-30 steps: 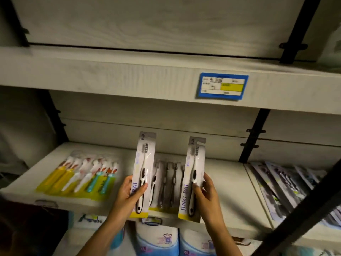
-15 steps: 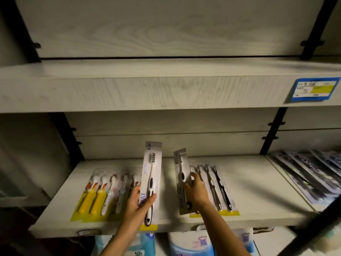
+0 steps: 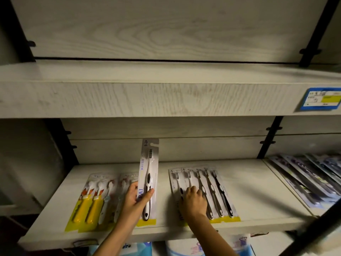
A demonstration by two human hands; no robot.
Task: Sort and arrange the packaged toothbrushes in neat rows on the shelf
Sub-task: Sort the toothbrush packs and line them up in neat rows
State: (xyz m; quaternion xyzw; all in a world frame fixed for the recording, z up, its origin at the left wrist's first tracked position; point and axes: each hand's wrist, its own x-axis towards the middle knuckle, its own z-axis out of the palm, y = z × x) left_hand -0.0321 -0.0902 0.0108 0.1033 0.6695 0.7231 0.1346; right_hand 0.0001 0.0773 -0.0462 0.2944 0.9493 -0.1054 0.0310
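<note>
My left hand [image 3: 135, 199] grips a single white-and-black toothbrush pack [image 3: 148, 174] and holds it upright above the middle shelf [image 3: 258, 191]. My right hand [image 3: 194, 199] presses flat on another single white-and-black pack [image 3: 175, 182], which lies on the shelf at the left end of a row of black-and-white toothbrush packs [image 3: 215, 193]. To the left lie colourful children's toothbrush packs [image 3: 92, 202] with yellow and white handles.
The upper shelf's thick front edge [image 3: 147, 98] overhangs the work area and carries a blue price tag [image 3: 322, 98]. Overlapping dark packs [image 3: 310, 176] fill the neighbouring shelf on the right. Black uprights [image 3: 269, 137] stand at the back. Blue-and-white packages [image 3: 186, 249] sit below.
My right hand has lowered its pack from upright to flat on the shelf beside the black-and-white row. My left hand still holds its pack upright. The camera view has shifted left.
</note>
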